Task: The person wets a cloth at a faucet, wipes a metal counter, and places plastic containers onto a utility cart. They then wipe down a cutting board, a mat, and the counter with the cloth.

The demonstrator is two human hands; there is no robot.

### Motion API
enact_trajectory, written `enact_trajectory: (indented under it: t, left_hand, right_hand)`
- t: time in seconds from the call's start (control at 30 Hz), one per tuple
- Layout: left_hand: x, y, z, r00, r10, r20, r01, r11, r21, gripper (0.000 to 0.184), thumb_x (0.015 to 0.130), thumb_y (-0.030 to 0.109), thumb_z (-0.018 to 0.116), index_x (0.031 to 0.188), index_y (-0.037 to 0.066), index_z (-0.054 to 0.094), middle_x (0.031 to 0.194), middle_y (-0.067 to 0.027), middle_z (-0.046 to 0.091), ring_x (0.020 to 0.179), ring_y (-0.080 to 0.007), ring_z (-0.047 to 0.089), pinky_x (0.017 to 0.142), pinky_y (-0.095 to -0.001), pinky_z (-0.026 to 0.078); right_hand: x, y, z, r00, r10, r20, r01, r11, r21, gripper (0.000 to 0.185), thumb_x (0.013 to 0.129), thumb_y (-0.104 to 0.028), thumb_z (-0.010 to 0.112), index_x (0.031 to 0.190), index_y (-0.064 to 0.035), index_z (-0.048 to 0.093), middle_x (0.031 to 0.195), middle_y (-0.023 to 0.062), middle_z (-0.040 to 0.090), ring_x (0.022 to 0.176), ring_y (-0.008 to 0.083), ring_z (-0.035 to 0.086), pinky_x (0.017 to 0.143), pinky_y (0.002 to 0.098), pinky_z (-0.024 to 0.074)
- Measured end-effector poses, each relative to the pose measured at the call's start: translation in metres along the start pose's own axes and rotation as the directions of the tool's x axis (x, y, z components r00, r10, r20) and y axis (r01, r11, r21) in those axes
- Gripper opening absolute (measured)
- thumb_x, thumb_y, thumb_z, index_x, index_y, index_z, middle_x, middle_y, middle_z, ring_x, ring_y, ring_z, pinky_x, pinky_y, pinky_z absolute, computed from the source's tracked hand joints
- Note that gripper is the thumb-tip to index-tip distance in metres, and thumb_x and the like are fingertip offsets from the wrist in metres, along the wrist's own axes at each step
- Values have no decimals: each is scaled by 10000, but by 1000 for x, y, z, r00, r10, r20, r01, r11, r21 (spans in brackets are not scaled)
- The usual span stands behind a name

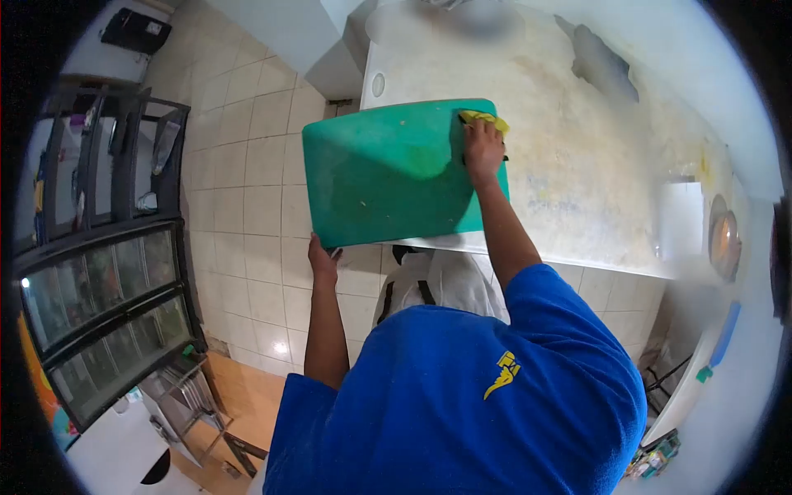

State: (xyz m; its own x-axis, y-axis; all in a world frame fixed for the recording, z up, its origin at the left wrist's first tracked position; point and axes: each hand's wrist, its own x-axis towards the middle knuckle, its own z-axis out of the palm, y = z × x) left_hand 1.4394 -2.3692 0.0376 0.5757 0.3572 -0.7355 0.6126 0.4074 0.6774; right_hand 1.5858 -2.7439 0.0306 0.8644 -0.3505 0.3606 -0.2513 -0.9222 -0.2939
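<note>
A large green board [388, 177] with rounded corners is held partly over the pale table and partly past its left edge, above the tiled floor. Its upper face carries a few small light specks. My left hand [323, 260] grips the near left corner, with the fingers partly hidden under the edge. Near the far right corner, my right hand [484, 153] is closed on a yellow cloth [488, 120] and presses it against the green surface. A dark edge shows beside the cloth.
The stained white table [577, 190] extends to the right, with a grey patch [602, 62] at its far side. A white sheet-like object [681, 219] and a round brownish item [724, 239] are at the right. Dark shelving [99, 239] with glass panels lines the left, beyond the tiled floor [239, 198].
</note>
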Motion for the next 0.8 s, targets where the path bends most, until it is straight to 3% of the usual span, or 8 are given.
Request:
enact_trajectory:
  t: [0.07, 0.17, 0.27, 0.33, 0.37, 0.5, 0.6, 0.8]
  left_hand:
    - [19, -18, -12, 982, 92, 168, -96, 995, 16, 363, 948, 346, 388, 1163, 71, 490, 942, -53, 544, 781, -145, 522, 730, -308, 461]
    - [-11, -45, 8, 983, 150, 105, -164, 977, 139, 332, 937, 363, 417, 1072, 79, 526, 706, 9, 491, 580, -88, 432, 643, -280, 469]
    - [-34, -69, 12, 963, 202, 176, -245, 931, 272, 330, 941, 355, 416, 1085, 79, 524, 720, 7, 499, 598, -80, 439, 660, -298, 475]
    - [-43, -79, 11, 974, 157, 166, -201, 933, 299, 398, 936, 398, 405, 1157, 74, 470, 958, -39, 528, 804, -129, 521, 716, -323, 486]
    - [-51, -75, 18, 977, 152, 152, -188, 945, 269, 419, 934, 407, 403, 1183, 72, 446, 1035, -56, 510, 876, -150, 525, 737, -333, 488]
    - [-62, -52, 40, 976, 136, 172, -151, 985, 77, 495, 931, 431, 385, 1285, 87, 339, 1245, -104, 391, 1078, -234, 481, 805, -382, 490]
    - [-57, -43, 46, 952, 118, 283, -191, 950, 245, 541, 930, 433, 381, 1353, 118, 259, 1320, -107, 322, 1142, -279, 443, 832, -413, 489]
    - [-33, -57, 27, 865, 254, 433, -414, 848, 330, 607, 929, 424, 387, 1408, 134, 153, 1361, -122, 290, 1183, -284, 407, 866, -437, 478]
  right_hand:
    - [-5, 25, -16, 999, 39, 32, -39, 999, 4, 233, 836, -323, 530, 943, -118, 553, 925, 105, 565, 848, 320, 545, 671, 450, 459]
    - [17, 47, -40, 998, 41, -41, -38, 997, 73, 212, 833, -293, 540, 938, -110, 557, 913, 120, 571, 828, 335, 546, 661, 447, 461]
    - [43, 44, -56, 992, -45, -119, 61, 988, 142, 219, 833, -277, 542, 971, -109, 563, 910, 125, 576, 810, 339, 548, 655, 441, 462]
    - [57, 33, -40, 982, -122, -144, 146, 974, 174, 224, 838, -269, 534, 991, -109, 567, 903, 119, 580, 794, 330, 549, 656, 431, 461]
    - [50, 35, -23, 995, -99, -6, 99, 992, 72, 268, 827, -299, 546, 1024, -119, 574, 969, 125, 562, 852, 341, 530, 681, 445, 452]
    - [37, 31, -22, 1000, 7, 25, -6, 998, -62, 373, 775, -395, 593, 1040, -133, 577, 1082, 147, 496, 977, 405, 448, 736, 514, 424]
    - [43, 26, -13, 995, 94, 23, -93, 995, -41, 380, 770, -391, 593, 1036, -119, 577, 1055, 142, 503, 955, 400, 458, 738, 494, 431]
    - [35, -3, 11, 991, 136, 8, -134, 980, -147, 266, 808, -294, 578, 917, -54, 540, 993, 106, 516, 905, 346, 495, 690, 488, 444]
